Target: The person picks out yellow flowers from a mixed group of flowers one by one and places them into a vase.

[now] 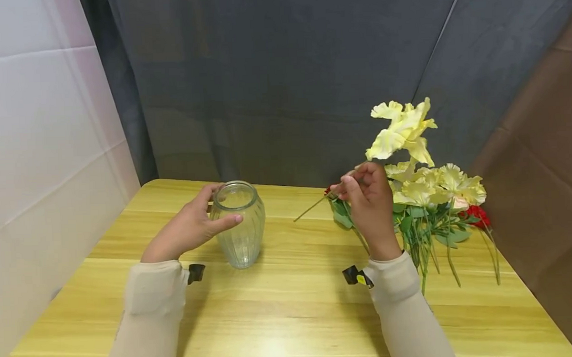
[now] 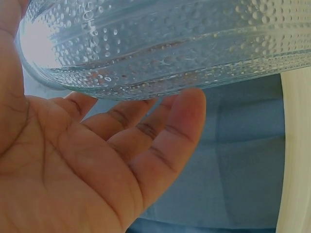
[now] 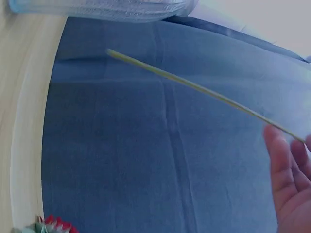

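A clear ribbed glass vase (image 1: 243, 235) stands upright on the wooden table, its round mouth facing up. My left hand (image 1: 186, 232) holds it from the left side, thumb across the front and fingers behind. In the left wrist view those fingers touch the dimpled glass (image 2: 194, 43). Over the table's right half, my right hand (image 1: 373, 209) pinches the thin stem (image 3: 194, 86) of a pale yellow artificial iris (image 1: 402, 130). The bloom is above the hand, and the bare stem end slants down toward the vase without touching it.
More yellow flowers (image 1: 433, 186) lie in a pile at the right, with green leaves and stems pointing toward me. A red flower (image 1: 478, 215) sits at the pile's right edge, and a bit of another red one shows behind my right hand. A grey curtain (image 1: 273, 84) hangs behind the table.
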Action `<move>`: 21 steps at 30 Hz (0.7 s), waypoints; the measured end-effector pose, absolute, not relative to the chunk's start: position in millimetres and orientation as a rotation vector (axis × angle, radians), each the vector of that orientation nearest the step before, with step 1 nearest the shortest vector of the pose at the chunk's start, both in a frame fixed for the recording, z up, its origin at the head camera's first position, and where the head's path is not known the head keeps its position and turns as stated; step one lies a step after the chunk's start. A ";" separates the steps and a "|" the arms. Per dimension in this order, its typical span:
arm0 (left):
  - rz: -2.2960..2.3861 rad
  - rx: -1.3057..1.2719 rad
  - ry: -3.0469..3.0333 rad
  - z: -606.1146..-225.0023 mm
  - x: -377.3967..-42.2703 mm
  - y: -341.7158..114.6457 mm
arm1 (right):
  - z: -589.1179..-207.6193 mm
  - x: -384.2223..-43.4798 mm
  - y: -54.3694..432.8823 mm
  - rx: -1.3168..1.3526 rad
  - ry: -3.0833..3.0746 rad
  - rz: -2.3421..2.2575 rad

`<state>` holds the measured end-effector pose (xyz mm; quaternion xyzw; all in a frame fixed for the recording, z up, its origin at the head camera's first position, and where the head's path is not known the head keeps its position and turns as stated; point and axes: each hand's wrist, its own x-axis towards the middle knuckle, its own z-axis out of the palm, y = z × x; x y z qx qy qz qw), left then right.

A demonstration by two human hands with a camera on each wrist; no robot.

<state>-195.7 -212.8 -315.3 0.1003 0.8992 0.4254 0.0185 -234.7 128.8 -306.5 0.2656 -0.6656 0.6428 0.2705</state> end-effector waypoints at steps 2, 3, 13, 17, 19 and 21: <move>1.321 0.313 2.790 -315.3 -196.0 -212.0 | -305.2 -233.3 127.2 0.694 -1.707 1.756; 1.318 0.310 2.792 -315.3 -196.0 -211.8 | -304.4 -232.5 126.5 0.683 -1.663 1.773; 1.322 0.309 2.789 -316.9 -197.4 -212.9 | -299.3 -222.4 121.7 0.621 -1.480 1.864; 1.312 0.300 2.792 -316.7 -196.8 -212.9 | -298.8 -218.4 117.7 0.626 -1.375 1.917; 1.301 0.305 2.802 -315.8 -196.8 -212.3 | -298.0 -216.6 115.6 0.630 -1.308 1.946; 1.293 0.315 2.810 -314.5 -196.6 -211.8 | -297.3 -215.2 114.0 0.628 -1.269 1.959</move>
